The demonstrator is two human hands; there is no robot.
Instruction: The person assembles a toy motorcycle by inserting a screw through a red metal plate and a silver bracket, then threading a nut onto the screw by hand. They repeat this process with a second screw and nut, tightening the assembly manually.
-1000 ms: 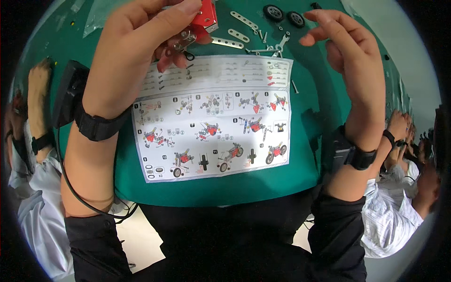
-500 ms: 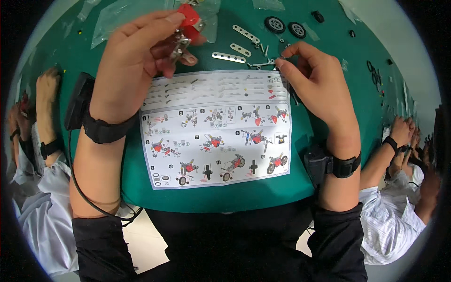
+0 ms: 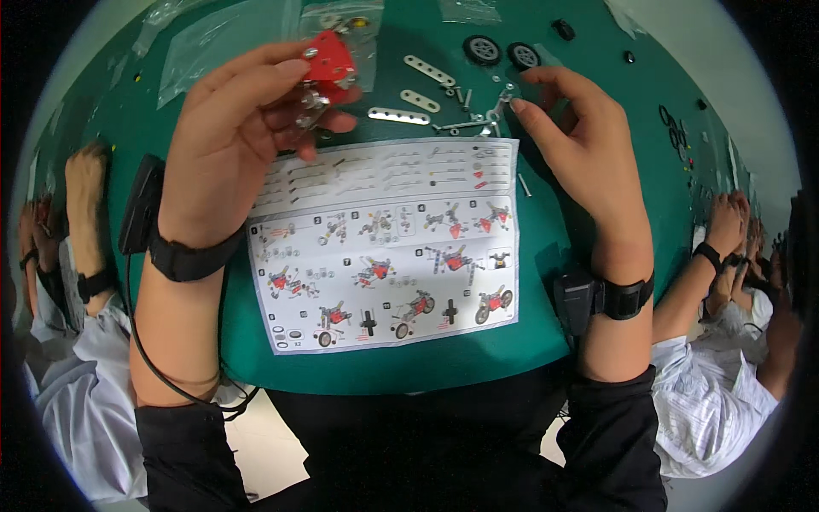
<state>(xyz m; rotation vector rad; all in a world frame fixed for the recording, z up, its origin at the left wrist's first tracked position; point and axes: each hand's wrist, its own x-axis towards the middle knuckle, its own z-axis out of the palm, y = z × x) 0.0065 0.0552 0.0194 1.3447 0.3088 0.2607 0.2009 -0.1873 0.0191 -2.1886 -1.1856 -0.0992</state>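
My left hand [image 3: 239,128] is closed on a partly built metal model [image 3: 331,58], with red perforated plates and silver brackets and screws showing between thumb and fingers. It is raised above the upper left corner of the instruction sheet [image 3: 384,235]. Above that sheet's upper right corner, my right hand [image 3: 580,128] has thumb and forefinger apart. The thumb tip is right beside a small silver wrench-like part [image 3: 499,107]; I see nothing clearly gripped. Loose screws [image 3: 461,96] and nuts lie just left of these fingers.
Silver perforated strips [image 3: 398,115] lie beyond the sheet, and two black wheels [image 3: 483,49] farther back. A clear plastic bag [image 3: 213,51] is at the back left. Black rings [image 3: 671,128] lie at right. Other people's arms [image 3: 88,205] rest at both sides.
The view has shifted slightly, so the sheet appears lower and the loose parts farther left. My right thumb and forefinger have moved apart a little. The left hand still holds the model, now turned slightly.
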